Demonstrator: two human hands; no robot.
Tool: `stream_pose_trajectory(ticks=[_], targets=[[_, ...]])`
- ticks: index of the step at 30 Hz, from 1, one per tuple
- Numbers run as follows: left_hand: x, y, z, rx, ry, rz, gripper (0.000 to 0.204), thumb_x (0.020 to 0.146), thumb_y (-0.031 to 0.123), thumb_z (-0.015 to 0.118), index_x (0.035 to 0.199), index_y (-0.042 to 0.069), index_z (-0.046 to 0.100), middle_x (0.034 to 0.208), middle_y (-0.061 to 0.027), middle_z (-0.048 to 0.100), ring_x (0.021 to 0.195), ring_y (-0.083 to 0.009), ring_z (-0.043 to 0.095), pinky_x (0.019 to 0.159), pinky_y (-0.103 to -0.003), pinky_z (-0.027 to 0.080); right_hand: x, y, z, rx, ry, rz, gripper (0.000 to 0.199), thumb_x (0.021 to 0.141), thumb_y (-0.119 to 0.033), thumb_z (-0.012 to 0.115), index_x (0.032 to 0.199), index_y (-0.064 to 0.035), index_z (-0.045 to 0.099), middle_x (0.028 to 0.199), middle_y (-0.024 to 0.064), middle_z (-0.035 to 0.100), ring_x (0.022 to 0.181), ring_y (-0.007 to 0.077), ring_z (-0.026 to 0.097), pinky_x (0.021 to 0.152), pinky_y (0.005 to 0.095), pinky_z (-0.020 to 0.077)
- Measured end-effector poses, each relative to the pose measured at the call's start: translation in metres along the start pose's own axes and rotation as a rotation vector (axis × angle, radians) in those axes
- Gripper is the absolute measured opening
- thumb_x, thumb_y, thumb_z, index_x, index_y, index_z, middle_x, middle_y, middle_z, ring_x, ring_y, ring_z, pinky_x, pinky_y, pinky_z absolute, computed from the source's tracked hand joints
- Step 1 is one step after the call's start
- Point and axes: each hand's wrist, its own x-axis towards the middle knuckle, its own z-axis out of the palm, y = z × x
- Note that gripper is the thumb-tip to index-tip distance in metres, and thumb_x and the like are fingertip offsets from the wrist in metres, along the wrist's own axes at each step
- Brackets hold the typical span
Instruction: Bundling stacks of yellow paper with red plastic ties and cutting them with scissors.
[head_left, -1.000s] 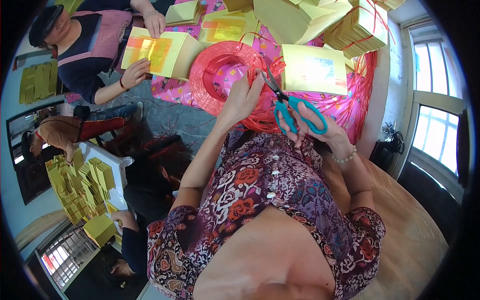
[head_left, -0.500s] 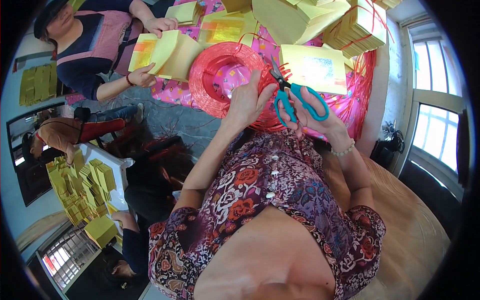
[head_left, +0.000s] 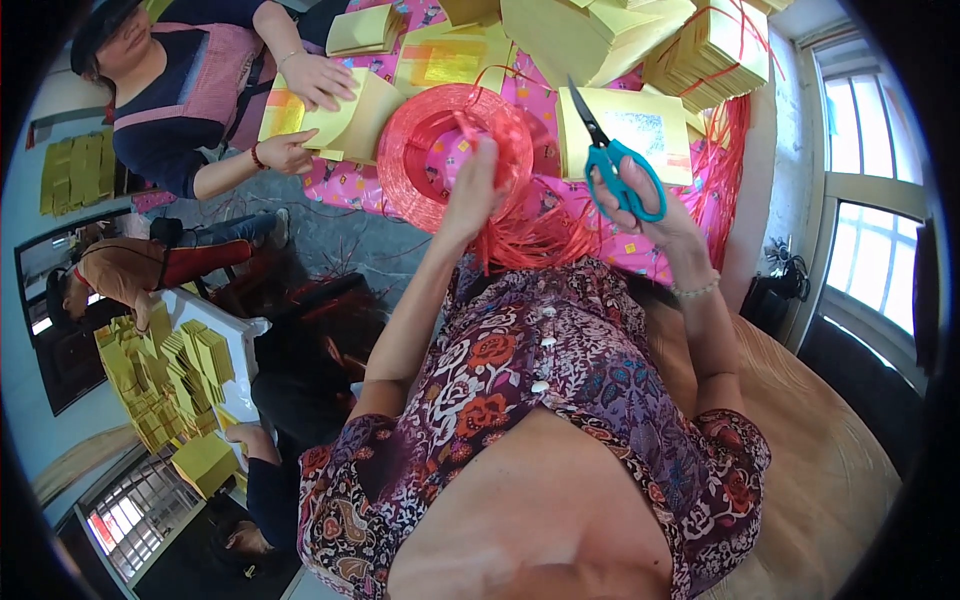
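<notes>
My right hand (head_left: 640, 205) is wrapped around the teal handles of a pair of scissors (head_left: 626, 178). Their dark blades are together and point up and away, over a yellow paper stack. Blurred by motion, my left hand (head_left: 474, 195) is above the right side of a big coil of red plastic strapping (head_left: 405, 185). Red plastic strips (head_left: 505, 145), also smeared, show at its fingertips and appear gripped there. Nearer my body, at the table edge, lies a loose bunch of cut red strips (head_left: 535, 240).
A pink patterned cloth (head_left: 345, 187) covers the table. Yellow paper stacks (head_left: 705, 60) tied with red strips stand at the far right. Across at the left, a co-worker's hands (head_left: 318, 80) press on yellow sheets (head_left: 350, 125). More people are around a white table (head_left: 240, 360) farther left.
My left hand has moved left and away from the scissors, with red strips at its fingers. The right hand has drawn slightly right, and the scissor blades have closed.
</notes>
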Motion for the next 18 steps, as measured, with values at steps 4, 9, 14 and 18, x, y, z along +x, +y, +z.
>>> stream_pose_trajectory(ticks=[4, 9, 14, 18], targets=[[0.006, 0.034, -0.027, -0.809, -0.121, -0.330, 0.071, 0.079, 0.075, 0.021, 0.086, 0.011, 0.052, 0.048, 0.0057, 0.026, 0.036, -0.0041, 0.020, 0.036, -0.021, 0.014, -0.006, -0.028, -0.047, -1.162, 0.386, 0.037, 0.028, 0.076, -0.030, 0.068, 0.087, -0.0072, 0.054, 0.074, 0.0079, 0.060, 0.058, 0.0160, 0.058, 0.052, 0.0304, 0.0436], [0.017, 0.044, -0.054, -1.039, -0.223, -0.243, 0.083, 0.069, 0.084, 0.022, 0.089, 0.010, 0.053, 0.049, 0.0058, 0.026, 0.038, -0.0054, 0.017, 0.037, -0.021, 0.012, 0.002, -0.018, -0.123, -1.510, 0.483, -0.189, 0.033, 0.077, -0.027, 0.064, 0.098, -0.0057, 0.050, 0.088, 0.0147, 0.061, 0.079, 0.0306, 0.062, 0.065, 0.0382, 0.0470], [0.019, 0.062, -0.052, -1.012, -0.159, -0.209, 0.086, 0.065, 0.087, 0.024, 0.088, 0.009, 0.053, 0.049, 0.0043, 0.026, 0.039, -0.0055, 0.016, 0.039, -0.021, 0.013, 0.019, 0.003, -0.144, -1.663, 0.530, -0.188, 0.035, 0.079, -0.028, 0.062, 0.101, -0.0049, 0.048, 0.095, 0.0139, 0.058, 0.088, 0.0305, 0.060, 0.071, 0.0393, 0.0476], [0.019, 0.069, -0.047, -1.000, -0.117, -0.156, 0.088, 0.063, 0.088, 0.026, 0.087, 0.007, 0.053, 0.049, 0.0044, 0.026, 0.038, -0.0053, 0.017, 0.038, -0.021, 0.013, 0.027, 0.018, -0.148, -1.717, 0.537, -0.203, 0.037, 0.077, -0.025, 0.064, 0.104, -0.0057, 0.047, 0.097, 0.0128, 0.055, 0.090, 0.0306, 0.058, 0.072, 0.0398, 0.0478]])
